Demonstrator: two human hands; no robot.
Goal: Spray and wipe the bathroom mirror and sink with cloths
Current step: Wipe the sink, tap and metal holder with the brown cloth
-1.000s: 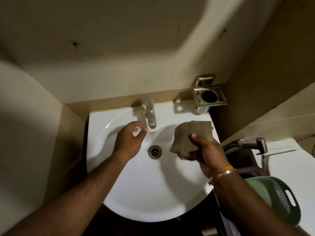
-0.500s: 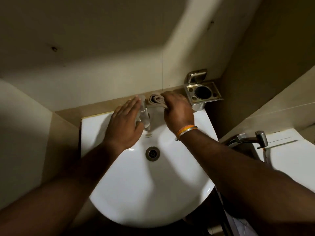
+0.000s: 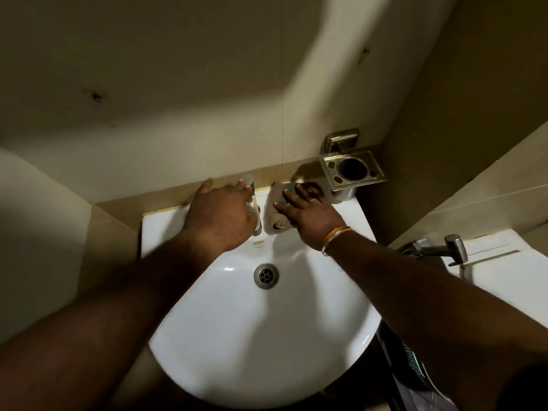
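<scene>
A white round sink (image 3: 237, 336) fills the middle, with its drain (image 3: 266, 276) near the centre. My left hand (image 3: 221, 216) lies over the chrome tap (image 3: 255, 213) at the sink's back edge, wrapped around it. Just right of the tap, my right hand (image 3: 305, 213) presses a crumpled beige cloth (image 3: 275, 215) flat against the sink's back ledge, fingers spread over it. An orange and silver bangle sits on that wrist. No mirror or spray bottle is in view.
A steel tumbler holder (image 3: 353, 169) is fixed to the wall at the back right, close to my right hand. A chrome hand sprayer (image 3: 444, 249) hangs beside a white toilet tank (image 3: 504, 268) on the right. Tiled walls close in on both sides.
My right hand carried the cloth from over the basin up to the back ledge and now presses it flat, fingers spread. My left hand moved onto the tap and stays there.
</scene>
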